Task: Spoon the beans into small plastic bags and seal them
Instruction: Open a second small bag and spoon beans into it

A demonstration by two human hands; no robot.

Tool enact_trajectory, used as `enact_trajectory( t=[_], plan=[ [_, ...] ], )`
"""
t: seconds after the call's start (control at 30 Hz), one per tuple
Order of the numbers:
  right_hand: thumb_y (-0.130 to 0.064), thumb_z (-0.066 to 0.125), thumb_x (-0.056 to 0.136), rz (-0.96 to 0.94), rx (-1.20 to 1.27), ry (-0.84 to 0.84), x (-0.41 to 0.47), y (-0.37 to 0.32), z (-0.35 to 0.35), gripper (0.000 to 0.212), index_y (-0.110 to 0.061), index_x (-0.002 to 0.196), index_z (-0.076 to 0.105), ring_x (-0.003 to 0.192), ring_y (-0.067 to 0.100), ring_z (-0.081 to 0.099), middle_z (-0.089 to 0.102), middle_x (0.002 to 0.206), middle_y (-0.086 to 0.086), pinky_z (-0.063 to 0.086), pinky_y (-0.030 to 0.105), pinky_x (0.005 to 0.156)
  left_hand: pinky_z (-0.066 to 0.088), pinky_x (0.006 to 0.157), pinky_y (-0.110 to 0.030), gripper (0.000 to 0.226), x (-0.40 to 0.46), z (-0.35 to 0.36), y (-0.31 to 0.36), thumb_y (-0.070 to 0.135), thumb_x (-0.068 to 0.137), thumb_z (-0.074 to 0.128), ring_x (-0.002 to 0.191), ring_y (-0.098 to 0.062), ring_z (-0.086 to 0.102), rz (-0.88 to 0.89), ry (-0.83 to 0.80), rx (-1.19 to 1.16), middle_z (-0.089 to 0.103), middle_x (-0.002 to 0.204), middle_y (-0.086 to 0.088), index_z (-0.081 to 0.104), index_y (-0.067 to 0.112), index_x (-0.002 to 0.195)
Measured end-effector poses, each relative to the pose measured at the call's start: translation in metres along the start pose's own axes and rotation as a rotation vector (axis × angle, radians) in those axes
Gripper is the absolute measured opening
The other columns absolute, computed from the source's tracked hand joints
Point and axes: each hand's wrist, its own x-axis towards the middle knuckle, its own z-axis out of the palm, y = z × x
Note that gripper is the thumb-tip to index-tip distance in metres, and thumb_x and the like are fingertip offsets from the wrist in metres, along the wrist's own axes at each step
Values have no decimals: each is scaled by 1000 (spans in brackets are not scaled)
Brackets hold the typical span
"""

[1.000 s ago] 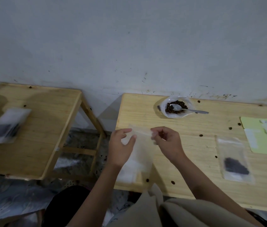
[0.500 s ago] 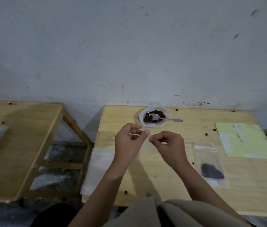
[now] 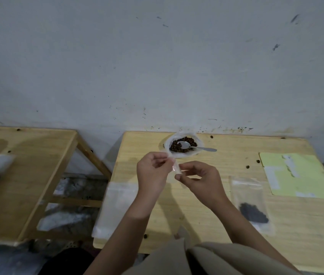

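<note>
Head camera looks down on both hands over the wooden table point(image 3: 206, 221): the left hand point(image 3: 153, 175) and right hand point(image 3: 202, 181) each pinch the top edge of a small clear bag point(image 3: 177, 168), held up between them. Just behind, beans point(image 3: 179, 150) sit in a white bowl point(image 3: 168, 144) with a spoon point(image 3: 200, 148) resting in it. Right of the hands lies a filled bag point(image 3: 250, 205); an empty one point(image 3: 117, 207) overhangs the table's left edge.
</note>
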Motion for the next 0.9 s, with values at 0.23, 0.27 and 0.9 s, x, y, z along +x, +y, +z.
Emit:
enact_trajectory(
  t=[0.23, 0.27, 0.9],
  plan=[
    [1, 72, 78, 44, 163, -106, 4, -5, -10, 16, -13, 86, 74, 72, 22, 69, 73, 77, 11, 52, 27, 57, 56, 66, -26, 22, 0, -5, -2, -15, 74, 68, 70, -15, 65, 142, -104, -20, 66, 70, -7, 60, 6, 71],
    [1, 69, 81, 45, 151, -116, 5, -5, -11, 14, -10, 88, 74, 74, 27, 70, 73, 78, 14, 53, 28, 57, 56, 66, -26, 22, 0, -6, -1, -14, 75, 68, 69, -14, 65, 139, -114, -16, 67, 69, -3, 62, 7, 72],
    [2, 62, 77, -230, -539, -55, 15, -13, -3, 20, -8, 87, 76, 56, 4, 55, 70, 72, 1, 39, 5, 54, 48, 59, -11, 23, 1, 0, 2, 0, 70, 78, 56, 2, 61, 48, -48, 328, 67, 71, 3, 67, 19, 73]
  ],
)
